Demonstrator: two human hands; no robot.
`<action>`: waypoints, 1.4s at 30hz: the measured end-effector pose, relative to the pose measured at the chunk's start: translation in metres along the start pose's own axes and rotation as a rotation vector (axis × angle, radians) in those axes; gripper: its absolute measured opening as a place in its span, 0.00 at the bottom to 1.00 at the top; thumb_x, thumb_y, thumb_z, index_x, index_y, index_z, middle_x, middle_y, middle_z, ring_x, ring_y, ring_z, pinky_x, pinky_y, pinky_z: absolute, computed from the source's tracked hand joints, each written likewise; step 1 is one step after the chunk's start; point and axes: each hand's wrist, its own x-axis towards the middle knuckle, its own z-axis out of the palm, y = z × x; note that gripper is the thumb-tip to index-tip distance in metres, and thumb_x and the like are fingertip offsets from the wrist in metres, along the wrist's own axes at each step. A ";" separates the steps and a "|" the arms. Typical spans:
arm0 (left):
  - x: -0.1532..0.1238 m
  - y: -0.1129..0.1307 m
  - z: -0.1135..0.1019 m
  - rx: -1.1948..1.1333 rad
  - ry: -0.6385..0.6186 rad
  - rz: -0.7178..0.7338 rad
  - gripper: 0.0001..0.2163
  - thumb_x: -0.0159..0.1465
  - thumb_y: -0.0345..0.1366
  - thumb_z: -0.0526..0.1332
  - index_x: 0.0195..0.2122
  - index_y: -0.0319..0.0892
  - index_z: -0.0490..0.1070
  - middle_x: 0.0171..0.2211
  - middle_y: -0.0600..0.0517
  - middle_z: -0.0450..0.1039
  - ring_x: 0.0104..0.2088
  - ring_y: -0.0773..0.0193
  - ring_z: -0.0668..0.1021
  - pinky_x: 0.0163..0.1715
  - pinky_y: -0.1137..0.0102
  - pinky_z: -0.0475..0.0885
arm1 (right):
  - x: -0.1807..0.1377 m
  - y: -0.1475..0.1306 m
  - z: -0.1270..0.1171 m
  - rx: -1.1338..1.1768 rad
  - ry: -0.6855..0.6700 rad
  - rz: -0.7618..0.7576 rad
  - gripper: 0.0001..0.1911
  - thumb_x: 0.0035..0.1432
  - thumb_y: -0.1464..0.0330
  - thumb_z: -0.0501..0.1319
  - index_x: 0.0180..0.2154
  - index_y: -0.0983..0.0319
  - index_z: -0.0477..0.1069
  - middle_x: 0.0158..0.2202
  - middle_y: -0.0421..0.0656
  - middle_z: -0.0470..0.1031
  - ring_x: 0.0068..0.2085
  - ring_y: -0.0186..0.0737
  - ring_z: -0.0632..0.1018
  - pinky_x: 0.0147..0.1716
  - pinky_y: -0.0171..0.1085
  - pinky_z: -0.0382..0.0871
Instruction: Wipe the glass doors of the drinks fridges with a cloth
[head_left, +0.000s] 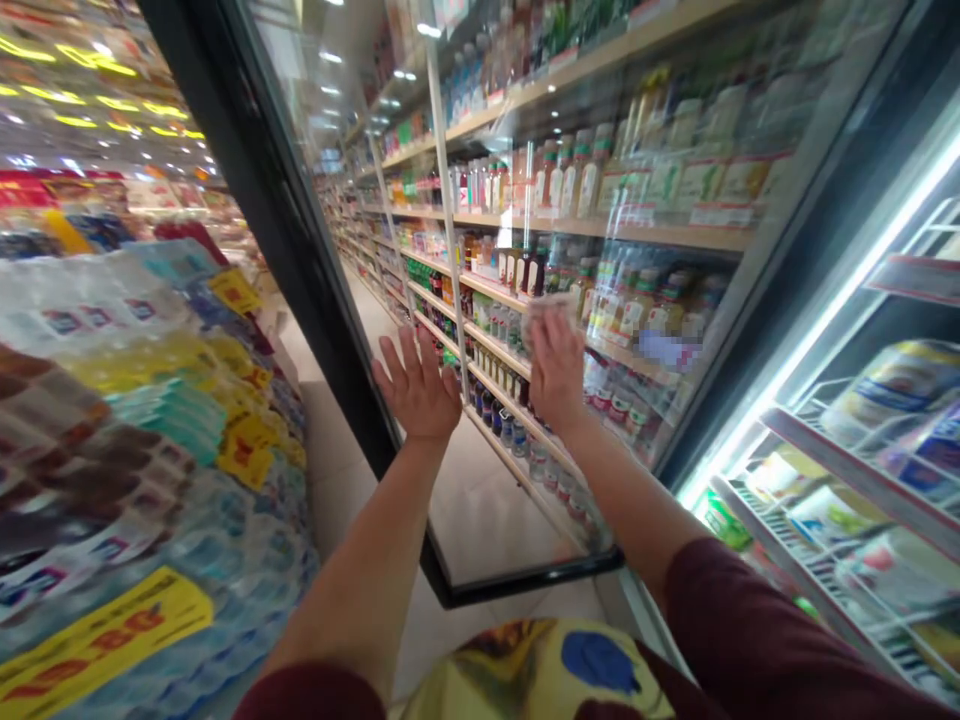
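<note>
A tall glass fridge door with a black frame stands swung open in front of me. My left hand lies flat on the glass near the frame's left edge, fingers spread and holding nothing. My right hand is a little to the right at the same height and presses a pale crumpled cloth against the glass under its fingers. Both my arms wear dark red sleeves. Shelves of bottles show through or in the glass.
The open fridge on the right has lit wire shelves with packaged goods. On the left stand stacked packs of bottled water with yellow price tags. A tiled aisle floor runs ahead past the door's lower corner.
</note>
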 end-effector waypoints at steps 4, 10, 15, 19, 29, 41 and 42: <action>0.001 -0.004 0.006 0.012 0.025 0.005 0.32 0.74 0.46 0.48 0.73 0.31 0.58 0.75 0.34 0.49 0.78 0.47 0.37 0.75 0.41 0.31 | 0.027 0.031 -0.005 -0.069 0.174 0.134 0.28 0.75 0.70 0.43 0.71 0.70 0.59 0.74 0.57 0.58 0.78 0.45 0.52 0.76 0.55 0.52; 0.004 -0.011 0.014 0.052 0.104 0.016 0.32 0.73 0.47 0.49 0.73 0.33 0.59 0.75 0.33 0.51 0.78 0.45 0.40 0.75 0.40 0.36 | -0.043 0.013 -0.002 -0.057 0.025 -0.116 0.26 0.71 0.71 0.50 0.62 0.48 0.73 0.62 0.33 0.77 0.67 0.35 0.73 0.74 0.40 0.60; 0.006 -0.017 0.019 0.085 0.126 0.056 0.32 0.73 0.46 0.50 0.74 0.33 0.57 0.75 0.33 0.50 0.78 0.45 0.40 0.75 0.39 0.36 | -0.033 0.064 -0.011 -0.077 0.117 0.006 0.29 0.71 0.72 0.50 0.70 0.57 0.64 0.68 0.45 0.70 0.73 0.45 0.65 0.75 0.53 0.56; 0.007 -0.020 0.023 0.104 0.145 0.075 0.32 0.73 0.46 0.50 0.74 0.33 0.57 0.75 0.33 0.49 0.78 0.44 0.41 0.75 0.39 0.37 | -0.026 0.091 -0.013 -0.063 0.204 0.133 0.33 0.71 0.72 0.50 0.75 0.59 0.54 0.71 0.52 0.65 0.76 0.48 0.59 0.75 0.59 0.54; 0.009 -0.026 0.028 0.168 0.208 0.159 0.32 0.73 0.44 0.51 0.74 0.29 0.56 0.74 0.30 0.51 0.78 0.42 0.44 0.74 0.36 0.42 | -0.033 0.142 -0.028 -0.032 0.257 0.160 0.33 0.74 0.69 0.50 0.76 0.55 0.49 0.74 0.50 0.58 0.77 0.50 0.54 0.74 0.65 0.53; 0.010 -0.023 0.028 0.152 0.193 0.102 0.32 0.73 0.46 0.50 0.73 0.30 0.58 0.74 0.32 0.52 0.78 0.45 0.44 0.76 0.40 0.40 | -0.084 0.163 -0.034 -0.006 0.204 0.142 0.31 0.72 0.69 0.54 0.74 0.53 0.57 0.70 0.52 0.66 0.75 0.56 0.61 0.70 0.69 0.60; 0.010 -0.023 0.027 0.153 0.192 0.103 0.32 0.73 0.46 0.50 0.73 0.30 0.58 0.74 0.32 0.51 0.78 0.45 0.44 0.76 0.40 0.40 | -0.072 0.170 -0.036 0.011 0.253 0.163 0.30 0.73 0.68 0.53 0.74 0.56 0.58 0.71 0.54 0.64 0.75 0.56 0.60 0.71 0.69 0.58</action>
